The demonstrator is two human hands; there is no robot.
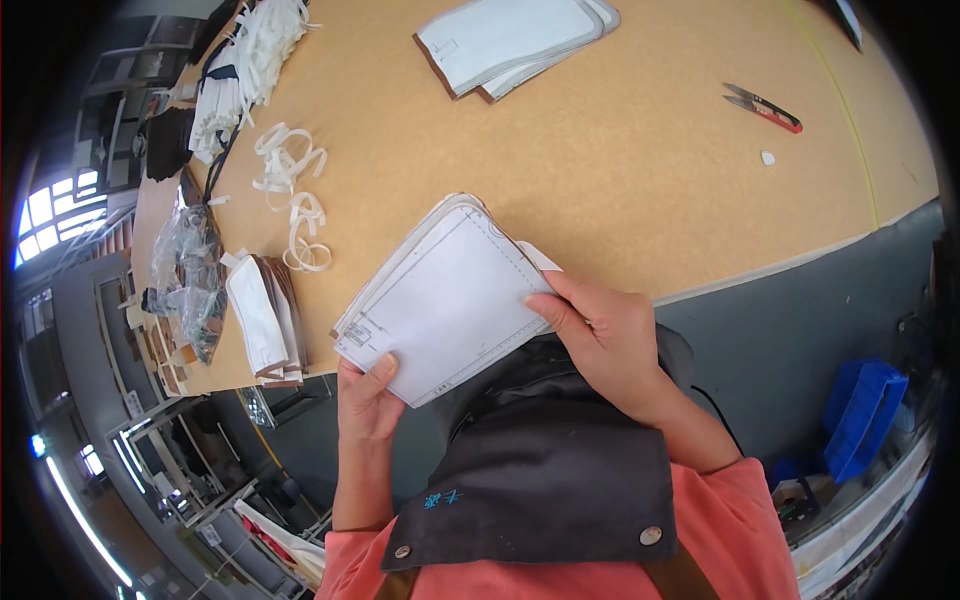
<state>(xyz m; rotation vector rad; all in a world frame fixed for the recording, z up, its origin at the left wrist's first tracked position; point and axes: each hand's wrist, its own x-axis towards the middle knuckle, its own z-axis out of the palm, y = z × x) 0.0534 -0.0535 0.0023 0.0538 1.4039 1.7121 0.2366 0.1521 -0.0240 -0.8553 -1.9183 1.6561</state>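
Observation:
Between my two hands is a stack of white cut pieces (450,290) with rounded corners and thin brown edges, tilted over the table's near edge. The top sheet carries printed dashed lines and small marks. My left hand (368,398) grips its lower left corner, thumb on top and fingers beneath. On the right side my right hand (600,330) pinches the stack's edge, its thumb also on top. A small white flap (541,257) sticks out beside the right fingers. The fingers under the stack are hidden.
On the tan table (640,180) lie another white stack (510,45), thread snips (765,108), a white scrap (767,158), curled white tape (290,180), a smaller brown-edged bundle (265,315), clear plastic wrap (185,270) and white strips (265,50). A blue crate (865,415) stands at lower right.

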